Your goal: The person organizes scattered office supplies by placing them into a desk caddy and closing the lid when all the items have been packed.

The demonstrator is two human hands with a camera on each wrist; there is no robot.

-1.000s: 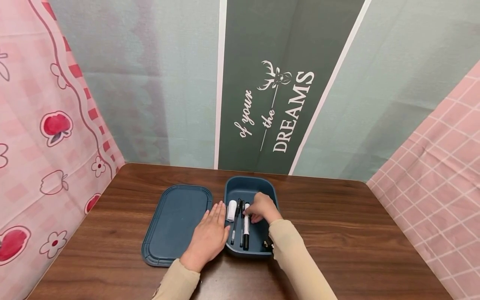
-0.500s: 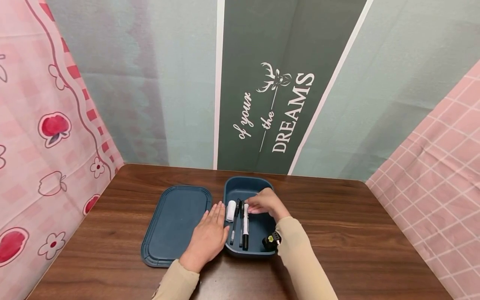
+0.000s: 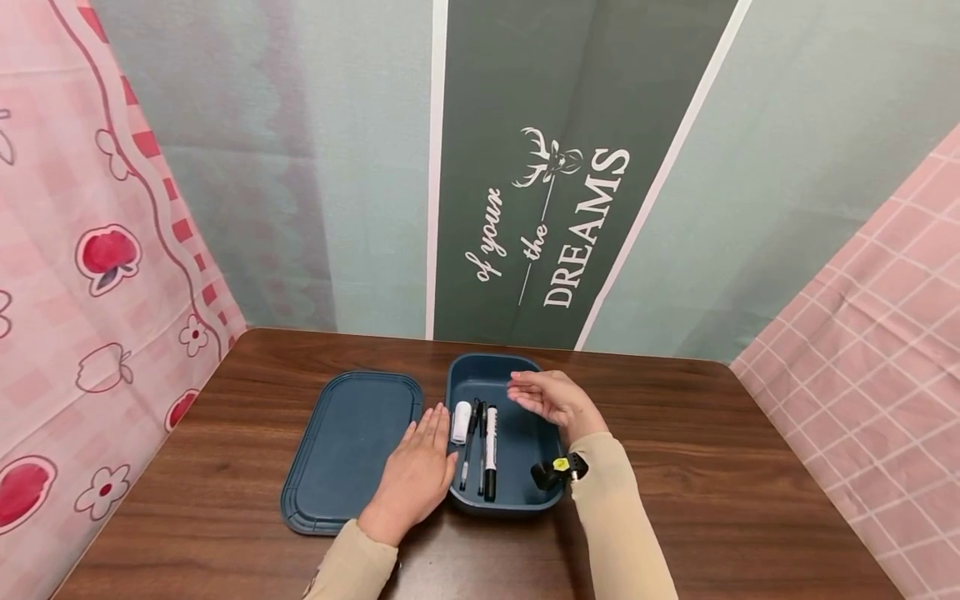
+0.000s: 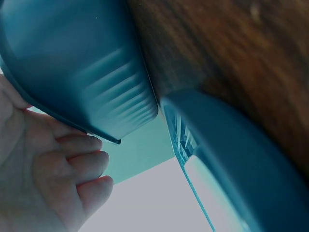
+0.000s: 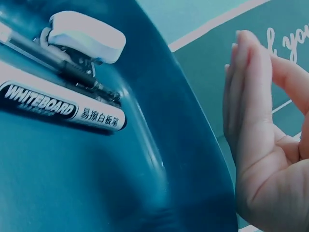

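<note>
A dark blue box (image 3: 528,433) holds a whiteboard marker (image 3: 491,454), two black pens (image 3: 468,454) and a small white rounded item (image 3: 461,422) side by side along its left part. The right wrist view shows the printed marker (image 5: 58,104) and the white item (image 5: 89,36), which has metal and dark parts underneath. My left hand (image 3: 416,475) rests against the box's left wall with straight fingers; in the left wrist view its fingers (image 4: 89,164) lie at the rim. My right hand (image 3: 555,400) hovers over the box's right rim, holding nothing, fingers extended together.
Left of the box lies its matching blue lid (image 3: 352,450), flat on the brown wooden table (image 3: 712,483). A black wrist camera (image 3: 555,471) sits on my right wrist. Patterned curtains (image 3: 360,167) stand behind and at both sides.
My right hand has let go of the marker, which now lies beside the pens, and has lifted away rightward to the box's right rim. The left hand stays still.
</note>
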